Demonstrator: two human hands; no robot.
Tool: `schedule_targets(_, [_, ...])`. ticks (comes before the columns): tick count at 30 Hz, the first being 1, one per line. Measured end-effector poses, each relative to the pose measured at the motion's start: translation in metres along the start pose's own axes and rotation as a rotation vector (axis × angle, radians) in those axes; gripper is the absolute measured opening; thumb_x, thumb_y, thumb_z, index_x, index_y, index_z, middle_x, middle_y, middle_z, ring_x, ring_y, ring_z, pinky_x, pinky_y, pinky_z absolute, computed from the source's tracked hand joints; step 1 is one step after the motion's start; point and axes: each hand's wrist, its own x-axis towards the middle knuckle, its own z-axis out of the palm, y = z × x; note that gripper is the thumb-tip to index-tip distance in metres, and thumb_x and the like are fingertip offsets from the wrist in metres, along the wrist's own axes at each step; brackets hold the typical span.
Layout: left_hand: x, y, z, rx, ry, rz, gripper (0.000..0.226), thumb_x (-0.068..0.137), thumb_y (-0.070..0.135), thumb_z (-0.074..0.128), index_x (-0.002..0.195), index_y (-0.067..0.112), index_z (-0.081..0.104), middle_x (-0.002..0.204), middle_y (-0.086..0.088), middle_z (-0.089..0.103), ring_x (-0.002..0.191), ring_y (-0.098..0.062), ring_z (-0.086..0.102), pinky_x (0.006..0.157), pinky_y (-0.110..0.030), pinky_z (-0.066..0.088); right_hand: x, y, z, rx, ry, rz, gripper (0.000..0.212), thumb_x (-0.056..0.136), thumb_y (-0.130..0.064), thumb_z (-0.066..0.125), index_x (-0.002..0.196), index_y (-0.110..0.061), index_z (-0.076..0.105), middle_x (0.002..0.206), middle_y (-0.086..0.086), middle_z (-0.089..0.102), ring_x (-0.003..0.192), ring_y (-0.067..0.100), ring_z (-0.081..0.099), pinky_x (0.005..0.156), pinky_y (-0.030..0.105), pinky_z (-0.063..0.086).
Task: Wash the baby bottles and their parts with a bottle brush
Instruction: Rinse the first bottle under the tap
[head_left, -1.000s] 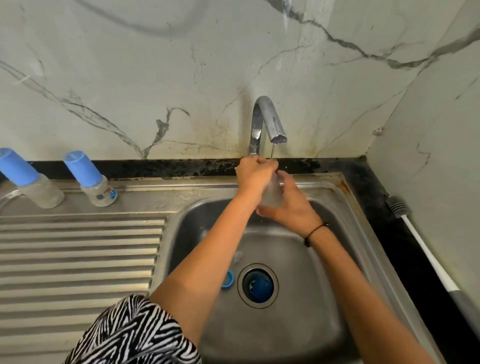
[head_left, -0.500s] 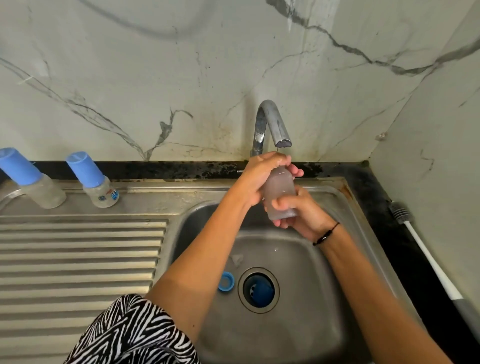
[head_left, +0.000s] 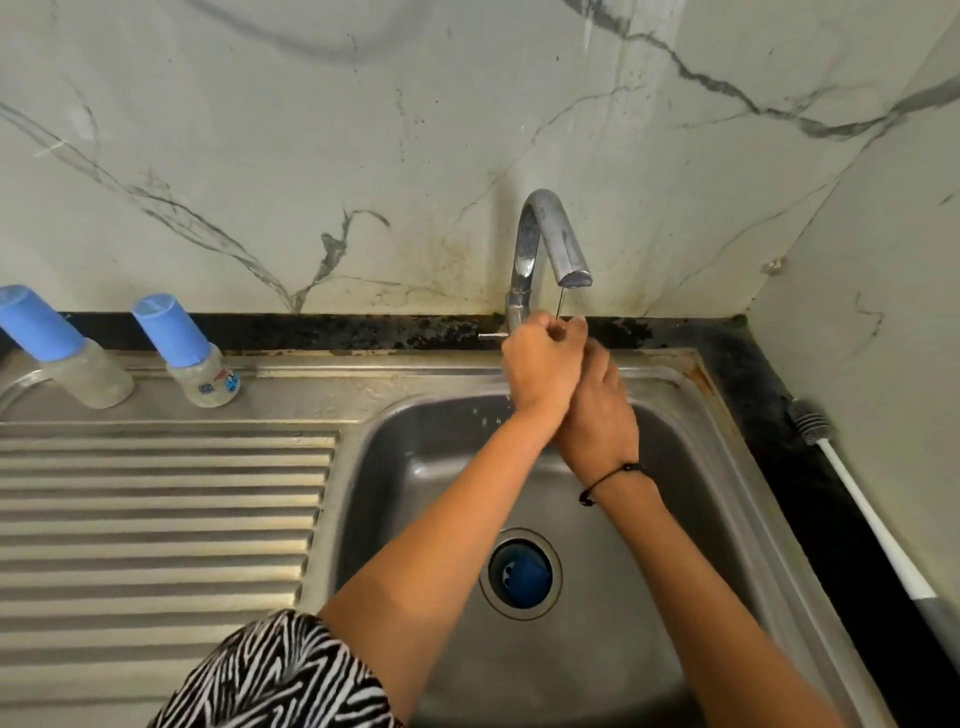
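My left hand (head_left: 540, 366) and my right hand (head_left: 597, 415) are clasped together right under the tap spout (head_left: 569, 260), over the back of the sink (head_left: 400, 467). They close around a clear baby bottle, which is hidden between them. A thin thread of water falls from the spout onto my fingers. Two more baby bottles with blue caps, one (head_left: 78, 374) and the other (head_left: 208, 376), stand at the back of the drainboard on the left. The bottle brush (head_left: 857, 499), white-handled with a grey head, lies on the black counter at the right. A blue part (head_left: 522, 574) sits in the drain.
The ribbed steel drainboard (head_left: 156, 519) fills the left side. A marble wall stands behind the tap and along the right, close to the brush. A black counter strip (head_left: 831, 545) runs between the sink and the right wall.
Half a second ago the clear bottle showed between my hands; my hands have since closed over it and risen slightly toward the spout. A small blue ring by the drain is now behind my left arm.
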Motion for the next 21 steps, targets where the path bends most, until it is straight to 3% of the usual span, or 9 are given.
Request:
schedule_targets(3, [-0.003, 0.003, 0.002, -0.073, 0.066, -0.006, 0.028, 0.089, 0.03, 0.063, 0.069, 0.01, 0.061, 0.067, -0.003, 0.061, 0.077, -0.025, 0.064, 0.077, -0.034, 0.051, -0.001, 0.002, 0.004, -0.136, 0.208, -0.092, 0.054, 0.085, -0.02, 0.063, 0.129, 0.004, 0.043, 0.115, 0.02, 0.056, 0.101, 0.037, 0.057, 0.077, 0.047, 0.052])
schedule_targets(6, [0.004, -0.002, -0.002, -0.16, -0.038, -0.16, 0.034, 0.087, 0.032, 0.065, 0.059, 0.015, 0.055, 0.062, -0.002, 0.057, 0.071, -0.022, 0.059, 0.077, -0.037, 0.05, 0.001, 0.006, -0.004, -0.123, 0.17, -0.237, 0.057, 0.076, -0.022, 0.071, 0.119, 0.007, 0.048, 0.1, 0.021, 0.061, 0.086, 0.037, 0.061, 0.068, 0.042, 0.053])
schedule_targets(8, [0.008, -0.005, -0.007, -0.276, -0.142, -0.26, 0.031, 0.087, 0.034, 0.065, 0.066, 0.012, 0.059, 0.069, -0.007, 0.06, 0.073, -0.021, 0.058, 0.076, -0.038, 0.05, 0.003, 0.009, -0.009, -0.045, 0.096, -0.263, 0.059, 0.075, -0.023, 0.073, 0.12, 0.006, 0.047, 0.101, 0.021, 0.061, 0.088, 0.036, 0.059, 0.069, 0.035, 0.047])
schedule_targets(11, [0.01, -0.005, -0.015, -0.327, -0.297, -0.264, 0.027, 0.091, 0.036, 0.06, 0.077, 0.013, 0.062, 0.079, -0.008, 0.062, 0.078, -0.019, 0.058, 0.076, -0.032, 0.047, 0.004, 0.008, -0.017, 0.149, 0.056, -0.184, 0.061, 0.076, -0.03, 0.072, 0.125, -0.005, 0.044, 0.107, 0.013, 0.059, 0.092, 0.028, 0.057, 0.067, 0.026, 0.039])
schedule_targets(14, [0.013, -0.004, -0.02, -0.437, -0.385, -0.237, 0.031, 0.096, 0.036, 0.052, 0.076, 0.015, 0.062, 0.082, -0.006, 0.068, 0.081, -0.019, 0.063, 0.084, -0.035, 0.049, 0.001, -0.001, -0.02, 0.593, -0.071, 0.012, 0.058, 0.069, -0.039, 0.064, 0.119, -0.018, 0.042, 0.1, -0.005, 0.059, 0.084, 0.01, 0.058, 0.068, 0.021, 0.045])
schedule_targets(17, [0.011, -0.007, -0.024, -0.594, -0.442, -0.245, 0.044, 0.1, 0.039, 0.038, 0.079, 0.009, 0.062, 0.092, -0.015, 0.071, 0.088, -0.024, 0.068, 0.09, -0.04, 0.053, 0.0, -0.006, -0.014, 0.996, -0.135, 0.112, 0.045, 0.072, -0.037, 0.061, 0.112, -0.024, 0.047, 0.102, -0.005, 0.061, 0.091, 0.009, 0.061, 0.081, 0.03, 0.05])
schedule_targets(21, [0.01, -0.017, -0.028, -0.69, -0.348, -0.321, 0.055, 0.1, 0.048, 0.03, 0.09, 0.008, 0.065, 0.092, -0.014, 0.071, 0.085, -0.023, 0.067, 0.083, -0.037, 0.055, 0.0, -0.013, -0.012, 0.978, -0.135, 0.106, 0.059, 0.071, -0.055, 0.061, 0.119, -0.026, 0.043, 0.107, -0.007, 0.06, 0.099, 0.013, 0.062, 0.087, 0.039, 0.054])
